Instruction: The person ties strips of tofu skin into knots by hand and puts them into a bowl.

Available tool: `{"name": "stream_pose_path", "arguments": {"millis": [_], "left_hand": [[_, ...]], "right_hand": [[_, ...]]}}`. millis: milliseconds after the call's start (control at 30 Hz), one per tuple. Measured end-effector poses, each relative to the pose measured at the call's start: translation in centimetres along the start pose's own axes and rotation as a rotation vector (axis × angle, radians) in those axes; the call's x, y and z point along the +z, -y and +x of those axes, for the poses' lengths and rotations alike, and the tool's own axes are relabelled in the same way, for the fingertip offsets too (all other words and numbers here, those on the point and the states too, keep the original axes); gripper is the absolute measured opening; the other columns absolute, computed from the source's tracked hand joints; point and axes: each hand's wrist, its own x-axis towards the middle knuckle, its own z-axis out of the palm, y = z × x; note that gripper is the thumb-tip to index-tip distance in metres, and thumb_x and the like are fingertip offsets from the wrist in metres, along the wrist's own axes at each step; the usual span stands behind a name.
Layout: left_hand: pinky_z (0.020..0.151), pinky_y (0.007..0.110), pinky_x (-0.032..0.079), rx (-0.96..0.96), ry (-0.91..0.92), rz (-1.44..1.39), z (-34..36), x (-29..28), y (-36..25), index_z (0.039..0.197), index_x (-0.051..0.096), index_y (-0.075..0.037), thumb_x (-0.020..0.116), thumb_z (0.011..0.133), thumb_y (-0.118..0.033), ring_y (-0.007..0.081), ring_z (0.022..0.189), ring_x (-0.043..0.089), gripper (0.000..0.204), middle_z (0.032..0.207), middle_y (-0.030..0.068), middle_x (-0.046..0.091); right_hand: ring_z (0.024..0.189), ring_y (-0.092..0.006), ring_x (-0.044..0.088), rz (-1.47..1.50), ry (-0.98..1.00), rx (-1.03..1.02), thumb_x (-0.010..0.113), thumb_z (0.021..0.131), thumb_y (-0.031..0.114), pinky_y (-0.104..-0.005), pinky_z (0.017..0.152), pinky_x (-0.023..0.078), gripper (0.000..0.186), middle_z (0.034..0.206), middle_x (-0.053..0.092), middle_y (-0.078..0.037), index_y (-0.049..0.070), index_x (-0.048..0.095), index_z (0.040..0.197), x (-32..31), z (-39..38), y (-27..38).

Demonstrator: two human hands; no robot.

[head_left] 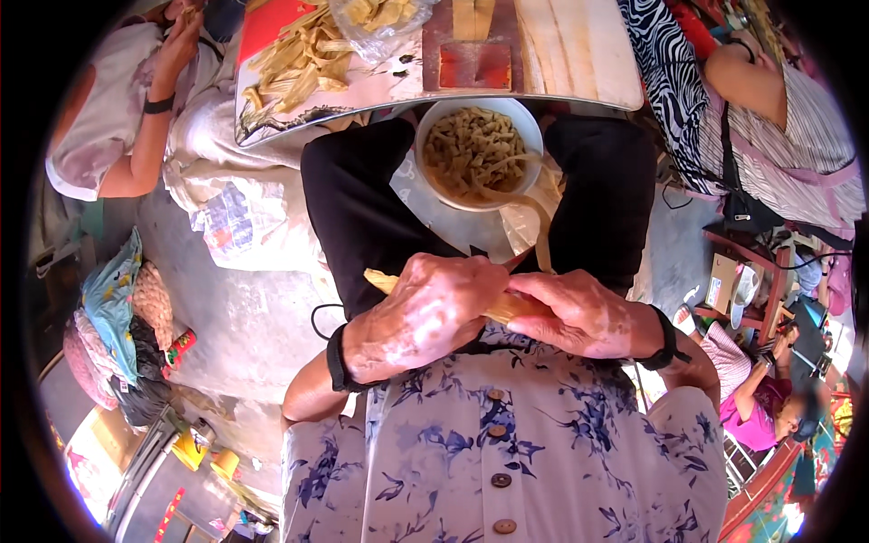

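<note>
Above my lap, my left hand (424, 306) is closed round a pale yellow bundle of dried husk strips (381, 281), whose end sticks out to the left. My right hand (579, 312) pinches the same bundle close beside it, fingers bent and thumb pressed on it. From behind my right hand a flat husk braid (543, 237) runs up and over the rim of a white bucket (424, 172) between my knees. Coiled husk braid (475, 145) fills much of the bucket. A small dark pointed piece shows between my hands; what it is I cannot make out.
Beyond the bucket stands a table (579, 54) with a pile of loose husks (303, 59) and a clear plastic bag (380, 23). People sit at left and right. Bags (113, 299) lie at the left, and a red wooden stand (769, 299) is at the right.
</note>
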Motion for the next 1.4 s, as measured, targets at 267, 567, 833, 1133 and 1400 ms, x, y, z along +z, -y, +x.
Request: {"name": "stream_pose_path", "arguments": {"millis": [267,567,833,1133,1400], "left_hand": [[0.06,0.026,0.048,-0.242,0.081,-0.271,-2.2,-4.7,2.0,0.091,0.062,0.002,0.079,0.069,-0.013,0.0169,0.067,0.063,0.032,0.075,0.0097,0.064],[0.058,0.025,0.043,-0.335,0.163,-0.278,-0.6,-3.2,3.3,0.094,0.06,0.003,0.069,0.081,-0.018,0.0074,0.068,0.055,0.027,0.075,0.0062,0.061],[0.052,0.026,0.037,-0.354,0.253,-0.265,-1.4,-3.7,4.5,0.086,0.061,0.003,0.062,0.087,-0.02,0.0106,0.056,0.043,0.023,0.061,0.0063,0.052],[0.046,0.025,0.028,-0.486,0.369,-0.519,-3.1,-5.7,4.8,0.072,0.054,-0.001,0.055,0.092,-0.023,0.0058,0.052,0.034,0.03,0.058,-0.0033,0.042],[0.039,0.019,0.027,-0.214,-0.426,-1.404,-2.9,-3.3,4.5,0.081,0.054,0.0,0.051,0.093,-0.022,0.004,0.042,0.033,0.025,0.061,0.0043,0.051]], "right_hand": [[0.055,-0.0293,0.057,-0.037,0.038,0.051,0.062,0.085,0.011,-0.0346,0.048,0.043,0.013,0.067,0.055,-0.013,0.0,0.056,0.086,-1.5,0.2,-0.8],[0.055,-0.0299,0.053,-0.018,0.048,0.124,0.057,0.089,0.014,-0.0359,0.05,0.039,0.015,0.064,0.051,-0.015,0.001,0.053,0.093,-0.3,2.4,-1.9],[0.05,-0.0277,0.044,-0.002,0.128,0.083,0.054,0.091,0.015,-0.036,0.049,0.035,0.016,0.06,0.044,-0.014,0.001,0.051,0.085,-0.4,2.8,-3.0],[0.053,-0.0193,0.043,0.14,0.178,0.135,0.051,0.093,0.019,-0.0317,0.051,0.036,0.022,0.061,0.046,-0.01,0.0,0.053,0.084,-0.5,3.7,-3.8],[0.056,-0.0092,0.043,0.376,-0.098,0.119,0.049,0.095,0.017,-0.0252,0.051,0.037,0.021,0.063,0.049,-0.003,-0.002,0.054,0.088,1.3,5.8,-3.1]]}}
